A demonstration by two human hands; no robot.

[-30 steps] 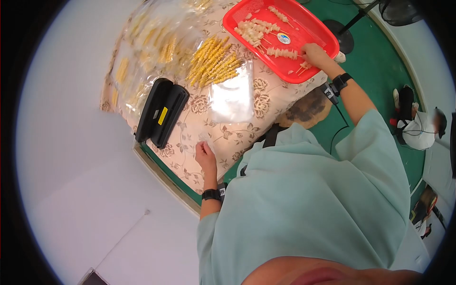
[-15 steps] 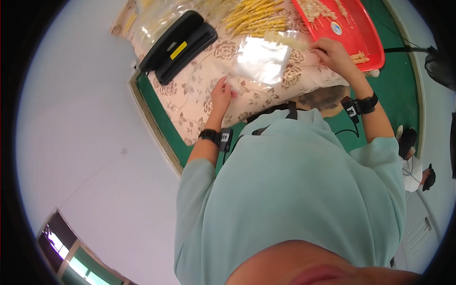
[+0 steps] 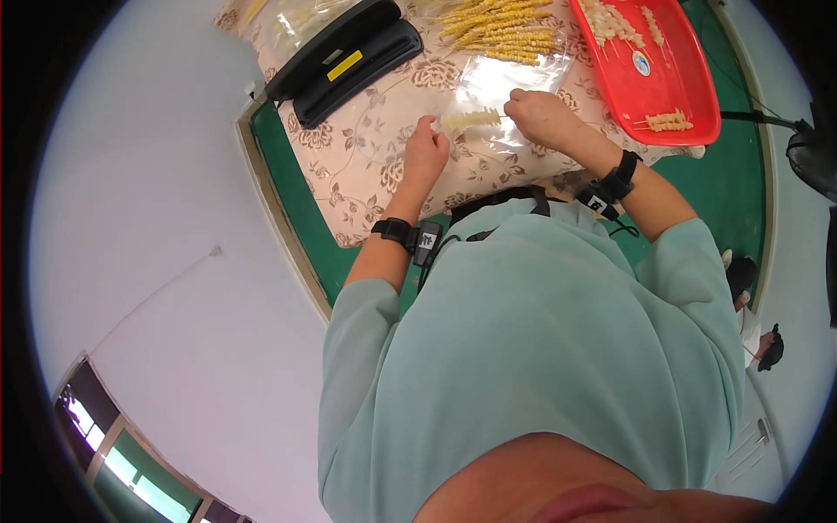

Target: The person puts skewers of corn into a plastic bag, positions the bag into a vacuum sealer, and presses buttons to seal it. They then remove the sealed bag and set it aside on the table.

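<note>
My right hand (image 3: pixel 542 118) pinches the thin stick end of a pale skewer (image 3: pixel 473 120), which lies sideways between my hands. My left hand (image 3: pixel 426 152) is close to the skewer's other end, its fingertips curled; whether they hold anything is too small to tell. Under and behind the skewer, a clear plastic bag (image 3: pixel 504 87) lies on the flowered cloth (image 3: pixel 349 166). Beyond the bag is a pile of yellow skewers (image 3: pixel 510 35). To the right, a red tray (image 3: pixel 704 113) holds several pale skewers, one of them (image 3: pixel 667 122) near its front edge.
An open black case (image 3: pixel 357 74) with a yellow label stands at the back left. More clear bags (image 3: pixel 296 22) lie behind it. A dark object on an arm (image 3: pixel 811 161) juts in from the right. Another person (image 3: pixel 751 322) is partly visible at the far right.
My right hand has moved left from beside the red tray to over the plastic bag, bringing the pale skewer along. My left hand has moved slightly up and right, toward the skewer.
</note>
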